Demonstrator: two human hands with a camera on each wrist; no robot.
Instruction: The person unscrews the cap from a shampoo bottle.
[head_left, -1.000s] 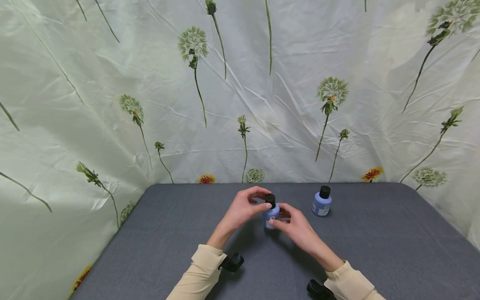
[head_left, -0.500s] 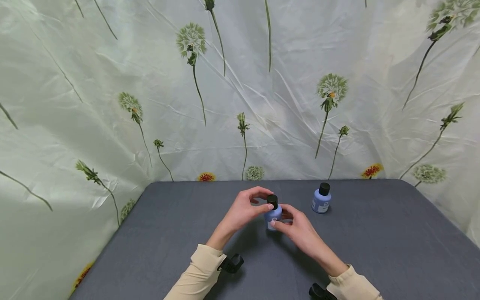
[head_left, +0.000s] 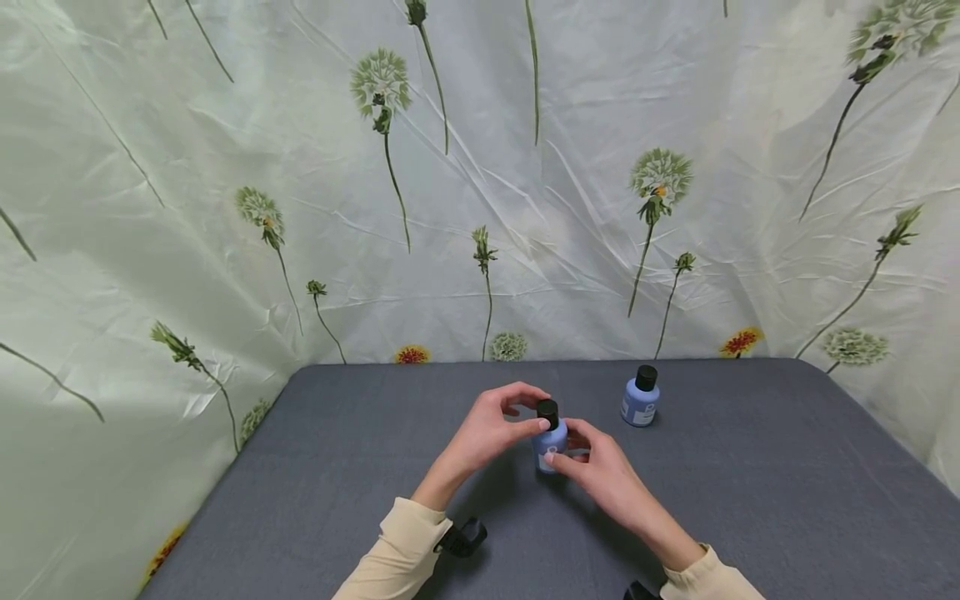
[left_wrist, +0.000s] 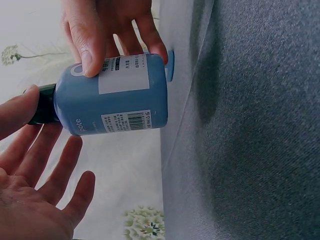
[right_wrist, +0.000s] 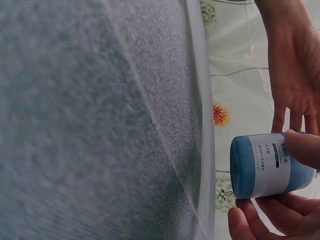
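A small blue bottle [head_left: 551, 442] with a black cap [head_left: 547, 409] is held upright just above the grey table [head_left: 750, 500], near its middle. My right hand [head_left: 600, 471] grips the bottle's body, thumb on the white label [left_wrist: 124, 75]. My left hand [head_left: 491, 425] has its thumb on the cap [left_wrist: 42, 105], with its fingers curved round behind it. In the right wrist view the bottle's base [right_wrist: 245, 172] shows clear of the cloth, the right thumb [right_wrist: 302, 148] across the label. A second blue bottle [head_left: 640, 402] stands capped, farther back on the right.
A pale cloth printed with dandelions [head_left: 480, 167] hangs behind the table and down both sides. The grey table covering stretches wide to the left and right of the hands. Black wrist mounts [head_left: 460, 537] show at my cuffs.
Both hands, with the bottle between them, have drifted slightly toward me and a little to the right. The grips look the same. The second bottle has stayed put.
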